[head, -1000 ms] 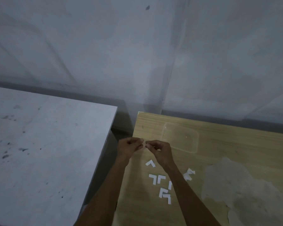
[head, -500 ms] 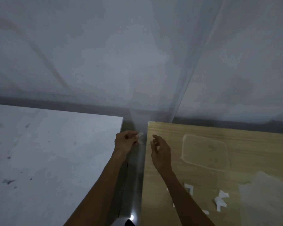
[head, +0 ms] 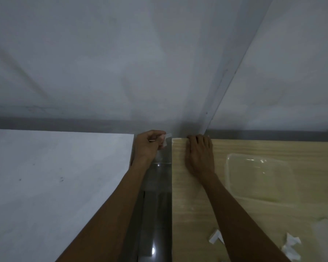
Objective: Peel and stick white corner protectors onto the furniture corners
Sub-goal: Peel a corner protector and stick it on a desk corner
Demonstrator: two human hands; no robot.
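My left hand (head: 150, 145) pinches a small white corner protector (head: 166, 141) in the gap between the two tables, right beside the far left corner of the wooden table (head: 193, 214). My right hand (head: 200, 154) lies flat on that wooden table next to the corner, fingers reaching its back edge and holding nothing. More white corner protectors (head: 215, 236) lie on the wood near my right forearm, partly hidden by it.
A white table (head: 55, 186) stands at the left, separated from the wooden one by a narrow gap showing shiny floor (head: 155, 214). A clear plastic lid (head: 257, 178) and crumpled white backing scraps (head: 292, 248) lie on the wood. A grey wall rises behind.
My view moved closer to the corner. My left hand carried the protector up to the corner, and my right hand went from hovering open to resting flat on the wooden table.
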